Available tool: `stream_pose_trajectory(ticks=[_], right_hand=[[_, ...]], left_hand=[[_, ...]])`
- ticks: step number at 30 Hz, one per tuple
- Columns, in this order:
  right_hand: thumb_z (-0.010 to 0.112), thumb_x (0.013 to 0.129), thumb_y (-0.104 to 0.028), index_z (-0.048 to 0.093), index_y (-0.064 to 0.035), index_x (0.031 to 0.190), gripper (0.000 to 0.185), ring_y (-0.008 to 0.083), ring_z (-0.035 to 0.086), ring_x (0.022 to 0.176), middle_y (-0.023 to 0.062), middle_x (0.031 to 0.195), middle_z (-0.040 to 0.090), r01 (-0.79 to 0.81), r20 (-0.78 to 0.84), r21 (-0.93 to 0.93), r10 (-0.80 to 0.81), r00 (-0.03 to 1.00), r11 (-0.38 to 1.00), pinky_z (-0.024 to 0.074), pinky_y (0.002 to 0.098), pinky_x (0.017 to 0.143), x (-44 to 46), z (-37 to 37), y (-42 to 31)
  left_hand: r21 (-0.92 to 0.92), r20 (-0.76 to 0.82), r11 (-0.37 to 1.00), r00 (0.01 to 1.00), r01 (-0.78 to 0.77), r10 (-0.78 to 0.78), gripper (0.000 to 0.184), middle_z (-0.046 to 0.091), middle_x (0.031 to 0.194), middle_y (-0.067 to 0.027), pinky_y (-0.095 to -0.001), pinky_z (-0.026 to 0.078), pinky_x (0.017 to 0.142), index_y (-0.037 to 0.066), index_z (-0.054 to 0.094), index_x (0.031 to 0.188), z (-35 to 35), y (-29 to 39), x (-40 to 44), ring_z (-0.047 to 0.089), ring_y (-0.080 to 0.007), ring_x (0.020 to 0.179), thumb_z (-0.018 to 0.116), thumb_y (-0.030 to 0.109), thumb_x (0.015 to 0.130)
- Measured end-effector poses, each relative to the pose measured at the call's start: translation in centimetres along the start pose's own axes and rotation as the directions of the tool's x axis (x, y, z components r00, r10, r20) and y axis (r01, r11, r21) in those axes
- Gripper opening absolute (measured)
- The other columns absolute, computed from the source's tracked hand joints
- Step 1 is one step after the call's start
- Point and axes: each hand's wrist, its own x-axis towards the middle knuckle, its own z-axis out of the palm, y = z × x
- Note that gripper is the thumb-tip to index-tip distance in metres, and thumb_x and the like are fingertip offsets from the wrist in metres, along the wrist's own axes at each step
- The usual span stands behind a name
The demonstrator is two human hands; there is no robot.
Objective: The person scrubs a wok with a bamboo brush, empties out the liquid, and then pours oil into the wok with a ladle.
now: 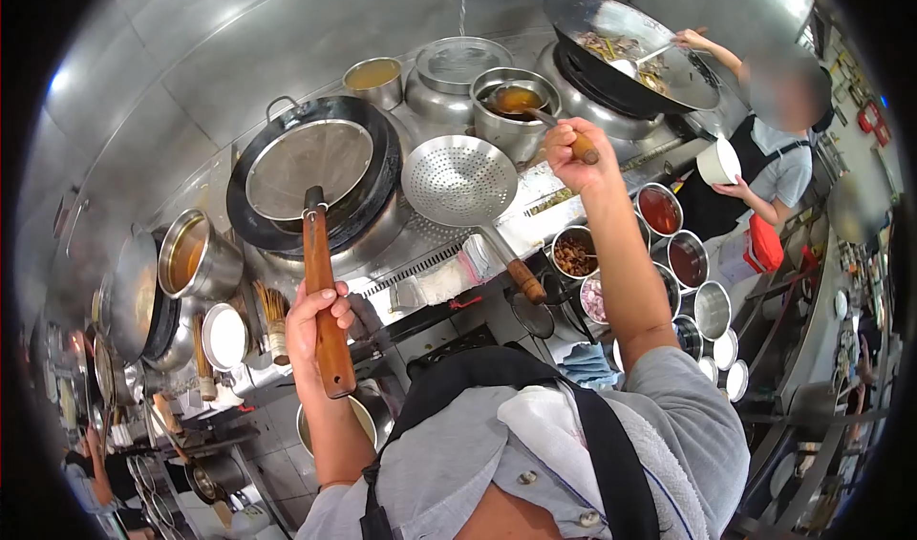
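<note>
My left hand [320,316] is closed on the wooden handle of a round fine-mesh strainer [310,169], which lies over a black wok [250,225]. My right hand [576,153] grips the wooden handle of a ladle [519,99]. The ladle's bowl holds brown liquid and is over a steel pot [537,137] of dark liquid. Between my hands, a perforated skimmer [459,179] rests on the stove with its wooden handle toward me.
A co-worker [778,148] at the right stirs food in a large wok [611,34] and holds a white bowl [719,162]. Ingredient containers [659,210] stand at the right. A pot of brown liquid [196,254] and bamboo brushes [271,325] are at the left.
</note>
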Motion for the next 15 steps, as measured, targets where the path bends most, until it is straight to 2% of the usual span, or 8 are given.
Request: stream_pose_trajectory(ticks=[3,6,10,11,15], right_hand=[[0.053,0.090,-0.010,0.050,-0.0106,0.073,0.017,0.0106,0.053,0.051,-0.0016,0.063,0.055,0.030,-0.042,-0.186,-0.039,0.998,0.982,0.0381,0.0274,0.045,-0.3,1.4,1.0],[0.054,0.090,-0.010,0.051,-0.0100,0.074,0.016,0.0106,0.053,0.052,-0.0015,0.064,0.055,0.024,-0.034,-0.219,-0.032,0.999,0.975,0.0372,0.0273,0.045,-1.7,4.3,3.6],[0.055,0.091,-0.010,0.052,-0.0072,0.085,0.007,0.0088,0.052,0.051,-0.0028,0.066,0.054,-0.040,0.172,-0.207,0.076,0.982,0.978,0.0365,0.0265,0.044,-2.0,7.2,6.5],[0.055,0.092,-0.010,0.051,-0.0068,0.089,0.006,0.0078,0.051,0.051,-0.0033,0.067,0.053,-0.053,0.211,-0.192,0.094,0.973,0.980,0.0363,0.0262,0.044,-2.0,8.0,7.7],[0.055,0.092,-0.011,0.050,-0.0080,0.089,0.007,0.0088,0.052,0.052,-0.0027,0.069,0.055,-0.166,0.269,-0.220,0.223,0.937,0.961,0.0373,0.0268,0.044,0.2,10.0,12.0]], left_hand=[[0.044,-0.030,0.999,0.999,-0.014,0.015,0.040,0.058,0.092,-0.0167,-0.0275,0.046,0.053,0.001,0.045,0.123,-0.4,-0.2,0.0,0.051,-0.0141,0.064,0.056,-0.005,0.086],[0.075,-0.041,0.997,0.999,-0.013,0.016,0.037,0.059,0.092,-0.0155,-0.0281,0.046,0.053,0.001,0.046,0.120,-0.2,-0.2,0.2,0.051,-0.0140,0.064,0.058,-0.003,0.085],[0.072,-0.063,0.997,0.998,-0.009,0.013,0.043,0.060,0.091,-0.0140,-0.0279,0.046,0.054,0.002,0.046,0.124,0.0,-0.2,0.5,0.052,-0.0139,0.065,0.059,-0.003,0.084],[0.069,-0.059,0.998,0.998,-0.008,0.012,0.043,0.060,0.091,-0.0161,-0.0302,0.047,0.055,0.001,0.045,0.123,-0.1,-0.1,0.8,0.054,-0.0162,0.065,0.061,-0.004,0.082],[0.093,-0.040,0.996,0.999,-0.018,0.022,0.040,0.062,0.089,-0.0177,-0.0327,0.049,0.055,0.000,0.044,0.116,-0.1,-0.4,1.5,0.057,-0.0190,0.065,0.063,-0.003,0.081]])
